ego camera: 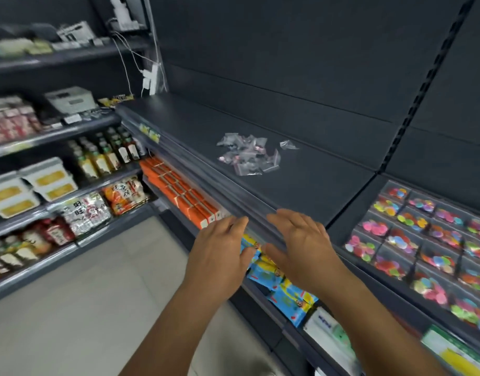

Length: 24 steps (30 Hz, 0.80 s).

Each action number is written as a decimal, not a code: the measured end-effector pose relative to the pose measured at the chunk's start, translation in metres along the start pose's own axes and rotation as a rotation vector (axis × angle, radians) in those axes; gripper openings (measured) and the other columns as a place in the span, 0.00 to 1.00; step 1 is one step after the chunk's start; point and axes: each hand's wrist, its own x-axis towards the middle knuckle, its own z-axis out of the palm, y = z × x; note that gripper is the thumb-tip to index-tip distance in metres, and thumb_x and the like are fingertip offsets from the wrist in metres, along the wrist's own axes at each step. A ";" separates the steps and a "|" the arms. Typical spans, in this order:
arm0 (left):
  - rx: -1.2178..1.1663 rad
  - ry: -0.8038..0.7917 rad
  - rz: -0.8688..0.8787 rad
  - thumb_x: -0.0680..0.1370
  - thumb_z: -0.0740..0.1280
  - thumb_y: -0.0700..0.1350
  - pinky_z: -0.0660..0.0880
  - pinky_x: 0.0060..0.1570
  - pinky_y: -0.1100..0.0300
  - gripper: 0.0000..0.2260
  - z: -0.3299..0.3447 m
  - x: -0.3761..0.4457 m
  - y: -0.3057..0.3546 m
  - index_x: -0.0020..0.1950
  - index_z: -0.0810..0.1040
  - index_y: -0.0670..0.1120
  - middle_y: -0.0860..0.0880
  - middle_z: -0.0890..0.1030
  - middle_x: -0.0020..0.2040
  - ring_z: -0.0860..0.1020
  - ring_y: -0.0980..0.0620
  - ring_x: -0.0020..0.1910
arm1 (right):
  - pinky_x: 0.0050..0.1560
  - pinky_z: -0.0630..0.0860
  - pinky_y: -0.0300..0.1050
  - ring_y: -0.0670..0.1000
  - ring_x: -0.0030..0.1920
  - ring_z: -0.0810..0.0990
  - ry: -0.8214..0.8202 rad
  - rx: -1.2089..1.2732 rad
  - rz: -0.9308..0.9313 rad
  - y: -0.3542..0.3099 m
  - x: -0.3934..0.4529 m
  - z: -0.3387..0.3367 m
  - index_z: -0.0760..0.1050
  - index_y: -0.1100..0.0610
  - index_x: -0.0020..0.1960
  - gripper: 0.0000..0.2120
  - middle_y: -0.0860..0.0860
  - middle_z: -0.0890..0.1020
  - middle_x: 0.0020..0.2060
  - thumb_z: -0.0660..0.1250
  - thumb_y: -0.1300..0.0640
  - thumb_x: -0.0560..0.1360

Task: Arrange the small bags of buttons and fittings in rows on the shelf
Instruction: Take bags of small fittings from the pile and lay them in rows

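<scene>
While both arms reach up from the bottom of the frame, the scene reads as follows.

Left hand: the left hand (219, 248) sits at lower centre, palm down, fingers spread and loosely curved, holding nothing; its fingertips (237, 222) lie at the front lip of the shelf.

Right hand: the right hand (301, 248) is just beside it to the right, palm down, fingers apart and empty, its fingertips over the same front edge.

Shelf: the dark grey flat metal shelf (301, 185) runs from upper left towards centre right, bare apart from one heap.

Task items: the loose pile of small clear plastic bags with pinkish bits inside (249, 154) lies in a jumble at centre frame, well apart from both hands; one clear bag (287, 144) lies just beside the pile on its right. What the bags hold is too small to tell.

Below the hands: blue and yellow snack packets (276, 283) sit on the lower tier, partly hidden by the hands; orange cartons (179, 191) line up to their left.

Right side: clear packets of multicoloured round discs (423, 240) lie in neat rows on the neighbouring shelf.

Left side: bottles, tubs and packaged goods, blurred, fill the shelves at the left edge.
</scene>
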 end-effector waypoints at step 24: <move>0.122 -0.096 -0.079 0.79 0.56 0.59 0.64 0.64 0.58 0.27 0.047 0.249 -0.085 0.75 0.58 0.51 0.49 0.74 0.65 0.66 0.49 0.65 | 0.67 0.64 0.49 0.56 0.66 0.60 0.092 0.084 0.316 0.065 0.272 0.019 0.54 0.51 0.74 0.33 0.53 0.59 0.67 0.66 0.47 0.75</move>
